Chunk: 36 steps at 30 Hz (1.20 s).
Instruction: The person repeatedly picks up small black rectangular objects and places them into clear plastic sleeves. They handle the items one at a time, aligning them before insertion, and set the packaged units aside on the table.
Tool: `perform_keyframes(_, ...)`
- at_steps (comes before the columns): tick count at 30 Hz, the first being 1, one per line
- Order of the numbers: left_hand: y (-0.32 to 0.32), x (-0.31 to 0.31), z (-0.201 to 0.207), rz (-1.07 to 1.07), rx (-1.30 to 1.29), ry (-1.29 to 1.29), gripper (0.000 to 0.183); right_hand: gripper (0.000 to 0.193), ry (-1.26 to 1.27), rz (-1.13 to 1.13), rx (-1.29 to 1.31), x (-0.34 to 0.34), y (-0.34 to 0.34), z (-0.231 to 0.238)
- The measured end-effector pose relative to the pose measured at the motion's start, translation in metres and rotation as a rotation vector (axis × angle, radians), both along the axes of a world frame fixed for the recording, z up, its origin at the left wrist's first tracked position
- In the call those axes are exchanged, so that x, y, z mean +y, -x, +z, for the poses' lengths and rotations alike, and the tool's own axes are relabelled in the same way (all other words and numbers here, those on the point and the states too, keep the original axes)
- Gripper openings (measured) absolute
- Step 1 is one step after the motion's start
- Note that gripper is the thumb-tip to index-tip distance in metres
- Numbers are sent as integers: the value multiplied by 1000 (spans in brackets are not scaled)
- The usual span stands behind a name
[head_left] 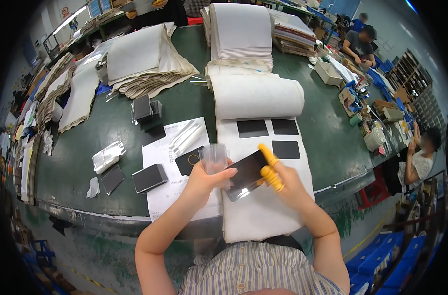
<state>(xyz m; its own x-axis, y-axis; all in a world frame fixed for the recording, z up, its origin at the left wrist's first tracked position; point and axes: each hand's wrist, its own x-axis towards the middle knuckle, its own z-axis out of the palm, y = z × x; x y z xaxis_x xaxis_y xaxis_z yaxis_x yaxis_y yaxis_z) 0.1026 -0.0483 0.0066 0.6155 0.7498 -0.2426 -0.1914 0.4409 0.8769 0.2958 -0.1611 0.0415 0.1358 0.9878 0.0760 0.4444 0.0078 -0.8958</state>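
Note:
My left hand (204,182) is closed on some clear plastic film (215,156), its thumb over the left edge of a glossy black card (247,169). My right hand (289,183), with yellow covers on some fingers, grips that card's right side. A clear strip shows along the card's lower edge; whether it is a sleeve I cannot tell. Beneath lies a white paper pad (263,211). Three black cards lie flat on its far part, one of them (286,149) closest to my right hand. Left of my left hand, a yellow band (194,159) rests on another black card (183,163).
Stacks of black cards (150,179) and clear plastic packets (107,156) lie on the green table (184,44) to the left, near a printed sheet (157,201). Thick paper piles (135,54) stand farther back. Co-workers sit at the right, beside cluttered benches.

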Motion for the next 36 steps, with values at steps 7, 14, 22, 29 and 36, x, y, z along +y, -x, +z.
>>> perform_keyframes(7,-3,1,-13,22,-34,-109,31,41,73,37,-106,0,1,-3)
perform_keyframes(14,2,18,-4,267,-198,-167,15,43,46,-325,-643,4,-61,4)
perform_keyframes(22,0,12,-4,190,-167,-82,19,64,97,-205,-687,-1,-94,-8)
perform_keyframes(29,3,11,0,153,-200,-33,20,66,223,-307,-613,-4,-93,-7)
perform_keyframes(36,4,9,-1,81,-207,48,24,58,41,-319,-790,-13,-82,-11)
